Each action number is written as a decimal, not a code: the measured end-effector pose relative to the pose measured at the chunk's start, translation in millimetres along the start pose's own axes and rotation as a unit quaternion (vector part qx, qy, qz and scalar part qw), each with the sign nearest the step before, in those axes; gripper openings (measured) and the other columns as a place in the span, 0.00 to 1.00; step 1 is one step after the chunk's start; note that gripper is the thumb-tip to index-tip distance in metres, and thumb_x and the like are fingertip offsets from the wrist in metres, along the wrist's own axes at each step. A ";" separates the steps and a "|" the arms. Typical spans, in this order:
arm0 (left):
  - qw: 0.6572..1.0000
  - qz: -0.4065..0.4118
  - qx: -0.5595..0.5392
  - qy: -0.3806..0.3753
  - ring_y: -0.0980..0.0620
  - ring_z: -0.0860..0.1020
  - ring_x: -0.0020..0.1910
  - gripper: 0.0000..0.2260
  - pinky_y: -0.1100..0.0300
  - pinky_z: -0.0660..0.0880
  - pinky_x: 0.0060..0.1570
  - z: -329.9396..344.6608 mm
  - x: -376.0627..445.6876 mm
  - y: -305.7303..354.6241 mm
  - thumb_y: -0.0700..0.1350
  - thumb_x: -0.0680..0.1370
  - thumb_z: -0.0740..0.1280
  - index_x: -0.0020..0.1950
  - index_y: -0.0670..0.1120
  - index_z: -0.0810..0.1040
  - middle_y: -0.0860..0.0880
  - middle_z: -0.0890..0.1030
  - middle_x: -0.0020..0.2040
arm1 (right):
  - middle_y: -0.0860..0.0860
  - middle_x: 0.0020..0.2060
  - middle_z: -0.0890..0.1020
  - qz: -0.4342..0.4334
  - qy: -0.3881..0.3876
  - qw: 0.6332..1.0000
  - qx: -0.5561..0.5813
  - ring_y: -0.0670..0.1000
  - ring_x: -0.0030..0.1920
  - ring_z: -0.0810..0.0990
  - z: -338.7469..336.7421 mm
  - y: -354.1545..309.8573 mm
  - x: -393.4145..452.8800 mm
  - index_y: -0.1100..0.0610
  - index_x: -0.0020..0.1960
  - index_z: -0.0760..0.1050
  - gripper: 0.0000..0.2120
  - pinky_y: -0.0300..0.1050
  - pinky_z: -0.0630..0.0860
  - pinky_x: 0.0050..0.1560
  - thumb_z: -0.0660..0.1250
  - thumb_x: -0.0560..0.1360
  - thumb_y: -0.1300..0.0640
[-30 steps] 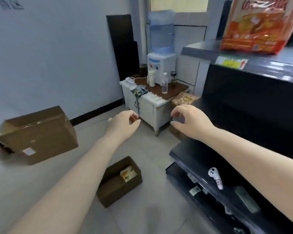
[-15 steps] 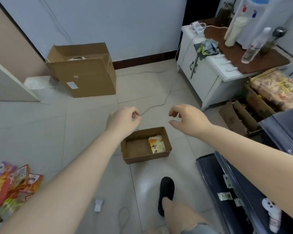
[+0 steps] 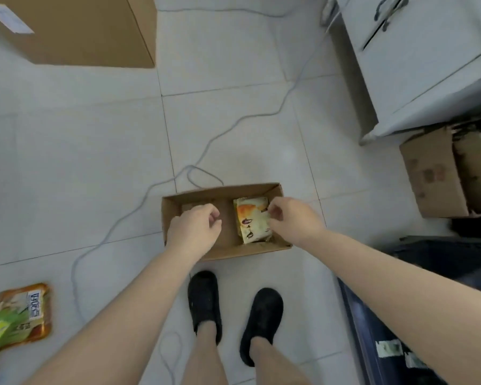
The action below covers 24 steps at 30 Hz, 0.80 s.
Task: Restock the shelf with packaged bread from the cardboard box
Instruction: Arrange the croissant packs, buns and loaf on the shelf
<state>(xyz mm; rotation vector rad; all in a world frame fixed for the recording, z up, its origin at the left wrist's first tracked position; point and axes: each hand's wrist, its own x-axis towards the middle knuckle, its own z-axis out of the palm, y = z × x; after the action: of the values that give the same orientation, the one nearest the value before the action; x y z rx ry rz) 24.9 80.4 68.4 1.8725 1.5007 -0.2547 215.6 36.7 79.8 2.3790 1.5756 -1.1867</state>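
Observation:
A small open cardboard box [image 3: 222,190] sits on the tiled floor just ahead of my feet. One packaged bread [image 3: 250,218], yellow-white with a bun picture, lies in its right half; the left half holds nothing. My left hand [image 3: 195,229] hovers over the left half with fingers loosely curled and nothing in it. My right hand [image 3: 295,220] is at the package's right edge, fingertips bent toward it; no grip on it shows. The dark shelf [image 3: 386,323] runs along the lower right.
A grey cable [image 3: 233,126] snakes over the floor behind the box. A large cardboard box [image 3: 89,31] stands at top left, a white cabinet [image 3: 417,56] at top right, with another carton [image 3: 433,176] below it. Snack packets [image 3: 20,315] lie at bottom left. My black shoes [image 3: 203,298] stand close to the box.
My view has tipped from the shelf and room down to the floor. Both hands have dropped to the small box, the right one reaching the bread package.

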 end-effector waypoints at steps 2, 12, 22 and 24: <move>1.000 -0.001 0.007 -0.021 0.50 0.76 0.57 0.12 0.52 0.72 0.57 37.2 39.9 -19.0 0.49 0.79 0.59 0.61 0.50 0.74 0.52 0.79 0.58 | 0.51 0.53 0.78 0.018 -0.010 1.000 0.004 0.53 0.52 0.76 37.0 19.1 44.3 0.55 0.57 0.74 0.12 0.42 0.70 0.45 0.63 0.75 0.55; 0.991 -0.062 -0.035 -0.111 0.46 0.76 0.59 0.18 0.50 0.74 0.57 261.6 203.8 -89.6 0.51 0.79 0.60 0.67 0.48 0.68 0.47 0.77 0.62 | 0.58 0.72 0.60 0.151 -0.100 0.982 0.059 0.60 0.59 0.74 244.7 134.9 234.7 0.48 0.76 0.50 0.35 0.48 0.74 0.52 0.65 0.75 0.53; 0.946 -0.123 -0.198 -0.224 0.47 0.74 0.61 0.27 0.56 0.73 0.57 355.4 231.5 -106.1 0.49 0.76 0.65 0.73 0.52 0.60 0.49 0.75 0.65 | 0.53 0.66 0.68 0.202 0.062 0.950 0.231 0.56 0.65 0.70 310.4 176.4 270.5 0.48 0.73 0.51 0.43 0.49 0.71 0.61 0.74 0.67 0.55; 0.933 -0.144 -0.261 -0.202 0.48 0.74 0.61 0.29 0.57 0.72 0.56 353.6 233.6 -107.4 0.47 0.75 0.67 0.74 0.53 0.59 0.50 0.75 0.65 | 0.52 0.65 0.69 0.183 0.053 0.940 0.283 0.54 0.64 0.71 307.8 174.8 268.8 0.49 0.72 0.54 0.41 0.45 0.70 0.58 0.74 0.68 0.58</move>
<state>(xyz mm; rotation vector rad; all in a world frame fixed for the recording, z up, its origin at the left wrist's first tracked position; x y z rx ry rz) 93.9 45.3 -361.9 1.1014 1.3767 -0.3161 232.2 25.9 -364.1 2.9415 0.8055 -1.6015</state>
